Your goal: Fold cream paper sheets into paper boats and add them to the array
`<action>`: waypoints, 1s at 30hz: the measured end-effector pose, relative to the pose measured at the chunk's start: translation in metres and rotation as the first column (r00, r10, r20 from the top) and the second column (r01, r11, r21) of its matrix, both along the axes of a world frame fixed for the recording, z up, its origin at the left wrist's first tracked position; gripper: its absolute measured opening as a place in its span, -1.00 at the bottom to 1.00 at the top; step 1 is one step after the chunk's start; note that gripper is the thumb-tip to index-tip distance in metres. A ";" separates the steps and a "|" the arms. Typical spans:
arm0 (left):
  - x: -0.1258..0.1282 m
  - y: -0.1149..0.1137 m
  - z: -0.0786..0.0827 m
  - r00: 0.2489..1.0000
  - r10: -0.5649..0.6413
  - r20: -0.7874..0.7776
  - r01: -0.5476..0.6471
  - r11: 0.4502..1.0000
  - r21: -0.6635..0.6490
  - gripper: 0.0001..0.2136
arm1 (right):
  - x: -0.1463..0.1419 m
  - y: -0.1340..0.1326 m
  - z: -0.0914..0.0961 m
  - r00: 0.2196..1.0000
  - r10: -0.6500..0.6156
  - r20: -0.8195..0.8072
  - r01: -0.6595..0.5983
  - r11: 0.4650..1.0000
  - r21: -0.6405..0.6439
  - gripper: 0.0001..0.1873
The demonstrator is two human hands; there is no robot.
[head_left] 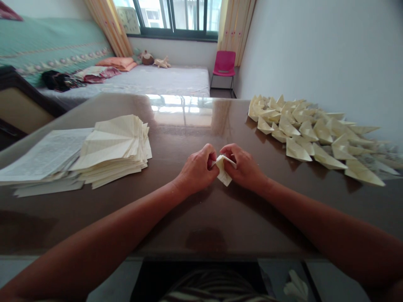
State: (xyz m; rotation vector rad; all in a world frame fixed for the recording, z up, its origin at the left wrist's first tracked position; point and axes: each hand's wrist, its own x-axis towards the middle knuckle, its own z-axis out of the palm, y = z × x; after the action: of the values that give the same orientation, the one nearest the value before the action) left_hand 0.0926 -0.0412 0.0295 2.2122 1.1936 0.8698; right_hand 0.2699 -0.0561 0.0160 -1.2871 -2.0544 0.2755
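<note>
Over the middle of the brown table, a small folded piece of cream paper [224,175] is held between my two hands. My left hand [199,167] pinches its left edge, fingers curled in. Thumb and fingers of my right hand [244,167] close on its right side. The paper's lower corner points down toward me, and parts of it are hidden behind my fingers. To the right lies a large group of folded paper boats [297,149] in cream paper. On the left are a stack of creased cream sheets [108,144] and a pile of printed sheets [47,153].
The glossy brown table [176,218] reaches from my body toward a bed [176,79]. A pink chair [224,63] stands beyond its far edge. A white wall [315,50] runs along the right. Some crumpled paper [296,287] lies below the table's front edge.
</note>
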 end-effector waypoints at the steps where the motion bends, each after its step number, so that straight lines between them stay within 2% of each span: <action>1: 0.000 0.002 -0.002 1.000 -0.009 0.007 0.009 1.000 0.002 -0.89 | 0.000 0.001 -0.002 1.000 0.014 -0.005 -0.014 1.000 -0.019 -0.76; 3: -0.001 0.006 -0.008 0.999 -0.030 0.010 0.030 0.999 0.010 -0.91 | 0.002 0.004 -0.006 0.999 0.035 0.007 -0.035 0.998 -0.056 -0.78; 8: -0.007 0.017 -0.018 0.996 -0.035 -0.084 0.039 0.998 0.045 -0.84 | 0.010 0.010 -0.012 0.995 -0.010 0.102 0.021 0.994 -0.110 -0.80; 13: -0.011 0.020 -0.021 0.980 -0.046 -0.196 0.056 0.997 0.048 -0.86 | 0.013 0.011 -0.011 0.991 0.071 0.115 -0.063 0.995 -0.072 -0.81; 17: -0.015 0.020 -0.016 0.935 -0.086 -0.343 0.115 0.991 0.067 -0.88 | 0.015 0.012 -0.010 0.981 0.129 0.142 -0.125 0.991 -0.041 -0.84; 21: -0.027 0.026 -0.005 0.859 -0.195 -0.473 0.231 0.973 0.017 -0.83 | 0.022 0.014 -0.006 0.949 0.221 0.224 -0.209 0.975 -0.074 -0.82; 26: -0.043 0.035 0.009 0.807 -0.350 -0.476 0.351 0.932 -0.090 -0.81 | 0.032 0.021 -0.002 0.903 0.348 0.253 -0.329 0.937 -0.114 -0.78; 30: -0.050 0.039 0.011 0.791 -0.410 -0.454 0.405 0.907 -0.115 -0.80 | 0.038 0.025 0.000 0.888 0.371 0.270 -0.345 0.928 -0.139 -0.77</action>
State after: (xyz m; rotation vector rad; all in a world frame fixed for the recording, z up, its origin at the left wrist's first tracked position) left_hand 0.0429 -0.0020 0.0402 2.6180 0.8350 0.1458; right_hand 0.3080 -0.0310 0.0155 -1.0357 -2.5631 0.3626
